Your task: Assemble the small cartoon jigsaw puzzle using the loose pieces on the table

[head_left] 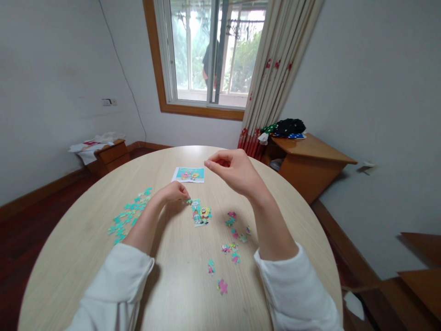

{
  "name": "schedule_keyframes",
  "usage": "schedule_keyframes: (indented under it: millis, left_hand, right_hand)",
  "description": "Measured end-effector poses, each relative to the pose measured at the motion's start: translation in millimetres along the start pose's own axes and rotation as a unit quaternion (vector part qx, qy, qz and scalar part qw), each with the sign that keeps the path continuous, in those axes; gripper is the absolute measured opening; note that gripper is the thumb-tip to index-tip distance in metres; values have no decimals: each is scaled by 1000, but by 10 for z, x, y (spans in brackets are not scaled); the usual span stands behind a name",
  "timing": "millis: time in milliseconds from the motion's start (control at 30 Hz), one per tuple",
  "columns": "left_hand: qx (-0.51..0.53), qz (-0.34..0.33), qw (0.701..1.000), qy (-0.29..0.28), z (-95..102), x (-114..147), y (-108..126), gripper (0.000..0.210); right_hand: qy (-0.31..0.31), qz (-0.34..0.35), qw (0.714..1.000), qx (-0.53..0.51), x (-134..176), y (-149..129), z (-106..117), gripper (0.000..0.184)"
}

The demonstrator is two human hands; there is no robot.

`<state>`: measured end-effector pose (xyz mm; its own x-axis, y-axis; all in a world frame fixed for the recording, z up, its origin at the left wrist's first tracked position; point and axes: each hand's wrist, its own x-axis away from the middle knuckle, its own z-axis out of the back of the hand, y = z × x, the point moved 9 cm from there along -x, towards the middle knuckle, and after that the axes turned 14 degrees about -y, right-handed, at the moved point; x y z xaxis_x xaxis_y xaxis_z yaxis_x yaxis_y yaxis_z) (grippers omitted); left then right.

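While the left hand (178, 191) rests at the far-left corner of the joined puzzle section (201, 214) mid-table, teal with a wide-mouthed yellow figure, ragged-edged, fingers narrow at a small teal piece (189, 201), hold unclear, right hand (234, 168) raised far right, fingertips nearly together, contents impossible to tell.

A curtain (275, 69) hangs beside the wood-framed window (191, 50).

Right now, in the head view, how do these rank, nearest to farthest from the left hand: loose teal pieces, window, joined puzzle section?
1. Joined puzzle section: just right of the left hand.
2. Loose teal pieces: to that hand's left.
3. Window: straight ahead, in the background.
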<state>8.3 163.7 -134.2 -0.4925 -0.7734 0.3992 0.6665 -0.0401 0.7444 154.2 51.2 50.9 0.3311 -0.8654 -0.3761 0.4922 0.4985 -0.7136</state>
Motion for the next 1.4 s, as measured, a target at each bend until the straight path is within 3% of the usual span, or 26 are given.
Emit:
schedule_keyframes:
  millis: [367, 867, 1400]
  left_hand:
    - [-4, 34, 999, -5, -57, -72, -125, 12]
    - [-11, 48, 999, 19, -32, -93, -150, 18]
    - [-47, 49, 997, 43, -20, -93, -116, 7]
  right_hand:
    - [-5, 0, 1000, 25, 0, -16, -9, 20]
    - [-9, 4, 999, 37, -3, -19, -20, 20]
    - [-15, -6, 999, 38, -9, -16, -34, 20]
